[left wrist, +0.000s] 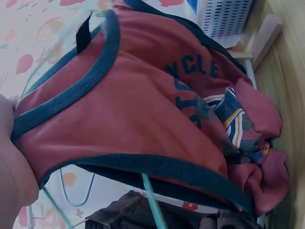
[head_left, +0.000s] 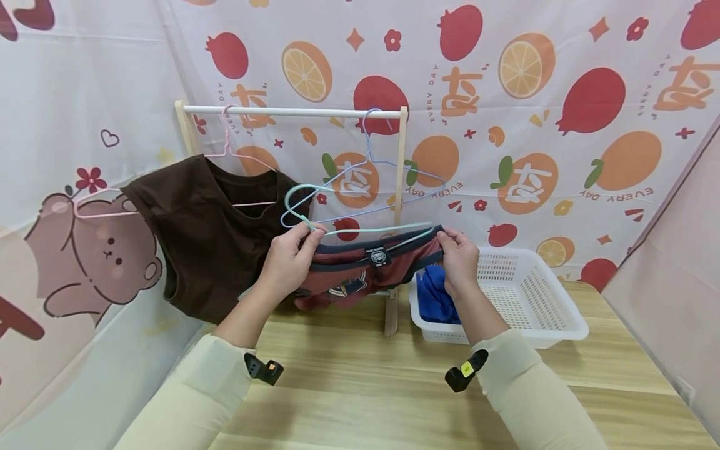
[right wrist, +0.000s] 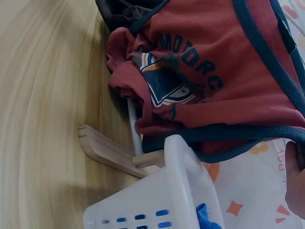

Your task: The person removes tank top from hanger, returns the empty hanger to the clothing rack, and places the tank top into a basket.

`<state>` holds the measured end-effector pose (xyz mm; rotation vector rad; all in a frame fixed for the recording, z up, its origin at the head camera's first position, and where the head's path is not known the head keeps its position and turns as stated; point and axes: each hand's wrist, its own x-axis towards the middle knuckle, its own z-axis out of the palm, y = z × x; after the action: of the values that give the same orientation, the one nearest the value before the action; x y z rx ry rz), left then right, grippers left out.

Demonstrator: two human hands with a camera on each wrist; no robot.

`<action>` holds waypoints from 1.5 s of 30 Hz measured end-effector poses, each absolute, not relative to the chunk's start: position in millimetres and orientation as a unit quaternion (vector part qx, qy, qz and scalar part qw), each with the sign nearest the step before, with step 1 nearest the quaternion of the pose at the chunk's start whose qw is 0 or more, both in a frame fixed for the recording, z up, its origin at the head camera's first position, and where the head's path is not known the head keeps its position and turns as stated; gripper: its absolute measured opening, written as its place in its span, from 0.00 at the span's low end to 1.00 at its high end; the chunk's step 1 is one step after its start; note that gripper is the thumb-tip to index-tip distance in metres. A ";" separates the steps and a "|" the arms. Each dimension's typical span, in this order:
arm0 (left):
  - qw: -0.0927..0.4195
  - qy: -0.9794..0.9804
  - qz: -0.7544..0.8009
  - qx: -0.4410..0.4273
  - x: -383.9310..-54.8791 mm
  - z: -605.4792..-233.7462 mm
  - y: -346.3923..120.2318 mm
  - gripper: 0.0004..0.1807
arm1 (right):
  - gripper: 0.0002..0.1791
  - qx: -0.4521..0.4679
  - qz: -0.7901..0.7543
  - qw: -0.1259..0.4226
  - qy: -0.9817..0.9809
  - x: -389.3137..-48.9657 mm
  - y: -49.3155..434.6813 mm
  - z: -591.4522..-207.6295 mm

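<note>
The person's left hand (head_left: 289, 256) and right hand (head_left: 460, 256) hold up a red fabric sleeveless shirt (left wrist: 128, 105) with dark teal trim, each at 1 of its 2 shoulders. The left hand is narrow, thumb and fingers pinching the shirt near the neck of a thin mint-green hanger (head_left: 365, 230); the right hand is also narrow, pinching the opposite shoulder. The shirt is in front of the rack and above the tabletop (head_left: 349, 381), which has a light wood grain. The hanger runs through the shirt, and its hook curves up above the left hand. A small black label (head_left: 379, 256) shows inside the collar, and the lower part of the shirt is bunched in folds.

Behind, a clothes rack with a white rod (head_left: 292, 111) and pale wooden posts (head_left: 400, 169) carries 2 more hangers: a pink hanger (head_left: 227, 134) bearing a dark brown sleeveless top (head_left: 208, 244), left of the shirt, and a light blue hanger (head_left: 368, 150) near the right post. Beside the rack on the right, a white plastic basket (head_left: 500, 340) with slotted walls stands on the tabletop, with bright blue cloth (head_left: 435, 297) at its left side.
</note>
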<state>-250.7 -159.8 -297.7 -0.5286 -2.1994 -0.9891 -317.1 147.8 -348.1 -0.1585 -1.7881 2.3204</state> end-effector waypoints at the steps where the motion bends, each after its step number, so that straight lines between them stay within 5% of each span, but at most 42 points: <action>1: 0.328 -0.836 -0.392 -0.202 -251.1 -297.2 -159.0 0.12 | 0.17 -0.057 0.789 0.100 -0.603 -317.8 146.8 -349.7; 11: 0.313 -0.834 -0.407 -0.201 -255.0 -292.6 -137.4 0.13 | 0.16 0.016 0.759 0.069 -0.647 -314.3 120.0 -364.1; 21: 0.294 -0.848 -0.415 -0.148 -258.9 -285.6 -115.1 0.24 | 0.14 0.196 0.581 0.072 -0.787 -292.2 81.2 -370.9; 35: 0.327 -0.820 -0.451 -0.135 -264.2 -294.8 -105.9 0.24 | 0.11 0.363 0.482 0.242 -0.760 -266.5 40.0 -369.3; 40: 0.310 -0.807 -0.482 -0.143 -262.1 -298.0 -101.6 0.23 | 0.07 0.353 0.455 0.254 -0.777 -263.4 28.0 -368.5; 45: 0.286 -0.795 -0.517 -0.137 -261.5 -300.9 -104.1 0.20 | 0.05 0.305 0.541 0.203 -0.757 -267.4 28.9 -370.4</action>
<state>-261.5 -104.1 -300.9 -0.3656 -2.1248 -1.3827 -267.4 28.9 -370.4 0.8521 -2.1110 1.5109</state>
